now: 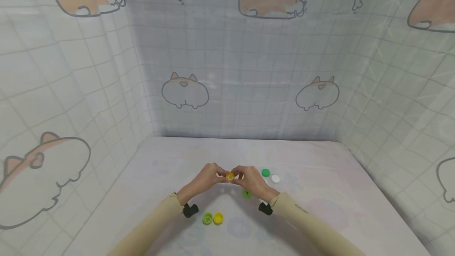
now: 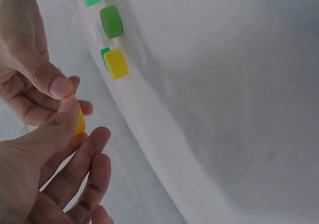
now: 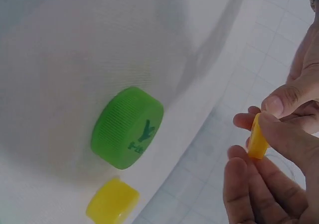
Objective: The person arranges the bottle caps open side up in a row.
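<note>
A small yellow bottle cap (image 1: 230, 176) is held up between both hands, its round face towards the head camera. My left hand (image 1: 209, 177) pinches one side with thumb and fingertips, and my right hand (image 1: 250, 180) pinches the other. Edge-on in the left wrist view, the same yellow cap (image 2: 80, 121) is partly covered by a thumb. A green bottle cap (image 1: 247, 194) with dark print on top lies on the table close beneath the right hand. In the right wrist view this green cap (image 3: 127, 128) shows its ribbed side, with another yellow cap (image 3: 113, 201) beside it.
On the white table (image 1: 313, 177), a dark green cap (image 1: 265, 172) and a white cap (image 1: 275, 179) lie beyond the right hand. Nearer the body, a light green cap (image 1: 207, 218) and a yellow cap (image 1: 218, 219) sit side by side. Patterned cloth walls (image 1: 241, 50) surround the table.
</note>
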Action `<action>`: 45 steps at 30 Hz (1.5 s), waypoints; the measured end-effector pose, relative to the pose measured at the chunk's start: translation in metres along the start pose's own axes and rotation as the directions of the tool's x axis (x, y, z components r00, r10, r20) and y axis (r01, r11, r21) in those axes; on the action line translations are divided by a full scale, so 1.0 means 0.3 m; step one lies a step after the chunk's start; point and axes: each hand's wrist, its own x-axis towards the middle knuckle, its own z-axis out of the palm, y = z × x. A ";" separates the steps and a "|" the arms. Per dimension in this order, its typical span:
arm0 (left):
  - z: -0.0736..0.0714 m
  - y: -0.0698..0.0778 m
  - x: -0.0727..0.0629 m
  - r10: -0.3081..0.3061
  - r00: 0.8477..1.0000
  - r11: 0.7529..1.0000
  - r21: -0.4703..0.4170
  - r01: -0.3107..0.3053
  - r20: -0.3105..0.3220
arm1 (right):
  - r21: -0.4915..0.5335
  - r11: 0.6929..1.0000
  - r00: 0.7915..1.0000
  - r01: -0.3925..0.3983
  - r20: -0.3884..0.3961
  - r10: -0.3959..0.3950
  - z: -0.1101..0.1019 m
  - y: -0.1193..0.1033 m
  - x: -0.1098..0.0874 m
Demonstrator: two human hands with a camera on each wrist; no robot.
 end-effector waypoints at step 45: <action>0.084 0.106 -0.193 0.084 0.981 0.964 0.235 -0.125 0.176 | -0.189 0.980 0.966 0.069 0.257 -0.019 0.016 -0.077 -0.182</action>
